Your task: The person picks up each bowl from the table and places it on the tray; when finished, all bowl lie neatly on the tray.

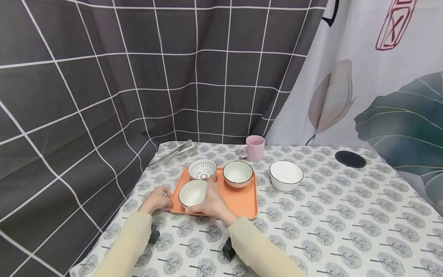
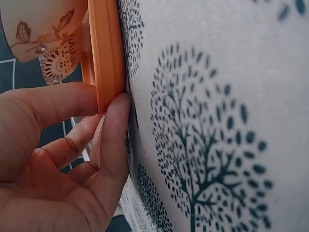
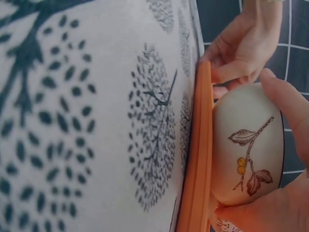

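Observation:
Near the table's left front lies an orange tray (image 1: pixel 243 202) that carries three bowls. My left hand (image 1: pixel 157 199) pinches the tray's left corner; in the left wrist view its thumb and forefinger (image 2: pixel 67 101) lie on either side of the rim. My right hand (image 1: pixel 214 202) grips a cream bowl (image 1: pixel 191 193) with a dark rim, at the tray's front left. Its side shows a brown leaf sprig with yellow berries in the right wrist view. Behind it stand a patterned bowl (image 1: pixel 202 169) and, to the right, another dark-rimmed bowl (image 1: pixel 238 173).
Off the tray to the right is a white bowl (image 1: pixel 285 176). A pink mug (image 1: pixel 255 149) stands at the back, and metal tongs (image 1: pixel 173 154) lie at back left. Far right lies a black disc (image 1: pixel 350 159). A tree-print cloth (image 1: pixel 332 238) covers the table; a dark grid curtain (image 1: pixel 114 107) borders it.

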`<control>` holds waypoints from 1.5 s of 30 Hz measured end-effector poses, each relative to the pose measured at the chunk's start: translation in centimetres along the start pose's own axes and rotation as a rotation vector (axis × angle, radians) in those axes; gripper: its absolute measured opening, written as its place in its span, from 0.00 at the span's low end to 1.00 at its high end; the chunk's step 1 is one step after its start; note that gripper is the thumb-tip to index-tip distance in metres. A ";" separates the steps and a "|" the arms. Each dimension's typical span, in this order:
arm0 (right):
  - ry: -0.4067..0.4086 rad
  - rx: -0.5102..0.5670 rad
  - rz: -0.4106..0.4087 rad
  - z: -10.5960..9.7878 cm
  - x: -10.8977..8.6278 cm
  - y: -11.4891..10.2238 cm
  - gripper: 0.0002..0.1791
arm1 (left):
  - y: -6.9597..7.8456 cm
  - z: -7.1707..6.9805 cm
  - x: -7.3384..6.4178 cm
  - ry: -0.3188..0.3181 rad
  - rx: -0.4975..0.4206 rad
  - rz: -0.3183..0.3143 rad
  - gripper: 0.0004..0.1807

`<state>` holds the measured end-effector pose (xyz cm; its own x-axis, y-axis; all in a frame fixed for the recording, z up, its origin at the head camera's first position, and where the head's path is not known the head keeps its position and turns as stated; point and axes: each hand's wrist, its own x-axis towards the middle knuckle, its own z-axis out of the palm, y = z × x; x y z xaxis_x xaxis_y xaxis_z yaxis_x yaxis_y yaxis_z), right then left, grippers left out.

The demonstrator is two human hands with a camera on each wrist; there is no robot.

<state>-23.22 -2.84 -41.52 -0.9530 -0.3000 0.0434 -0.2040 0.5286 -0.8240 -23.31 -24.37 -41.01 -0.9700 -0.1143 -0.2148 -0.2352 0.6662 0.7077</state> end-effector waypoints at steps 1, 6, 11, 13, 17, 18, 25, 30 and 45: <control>-0.009 -0.004 -0.007 0.0 0.0 0.0 0.72 | 0.0 0.0 0.0 0.000 -0.002 -0.002 0.15; -0.052 0.009 -0.039 0.0 -0.1 0.3 0.72 | -0.2 0.3 0.2 -0.010 -0.010 -0.007 0.14; -0.042 0.054 -0.040 -0.7 -0.6 0.4 0.71 | -0.1 0.3 0.3 -0.016 -0.003 -0.003 0.14; -0.029 0.063 -0.042 -1.1 -0.7 0.4 0.70 | 0.1 0.2 0.3 -0.020 -0.003 0.001 0.14; -0.019 0.040 -0.025 -2.1 -0.9 0.6 0.65 | 0.2 0.0 0.3 -0.026 -0.016 -0.003 0.14; -0.019 0.030 -0.015 -2.4 -1.0 0.7 0.65 | 0.3 0.0 0.3 -0.028 -0.020 -0.004 0.14; -0.031 -0.022 0.026 -4.0 -1.7 1.4 0.58 | 0.2 0.0 0.3 -0.035 -0.025 0.001 0.14; -0.034 -0.036 0.023 -4.9 -2.4 2.1 0.57 | 0.0 -0.1 0.3 -0.039 -0.014 -0.010 0.15; -0.006 0.002 0.048 -7.6 -3.5 3.7 0.49 | -0.1 -0.1 0.7 -0.044 -0.012 -0.034 0.15</control>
<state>-22.31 6.23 -40.39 -0.9603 -0.2790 0.0005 -0.1575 0.5409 -0.8262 -23.94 -24.60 -41.14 -0.9577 -0.1041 -0.2684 -0.2693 0.6534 0.7075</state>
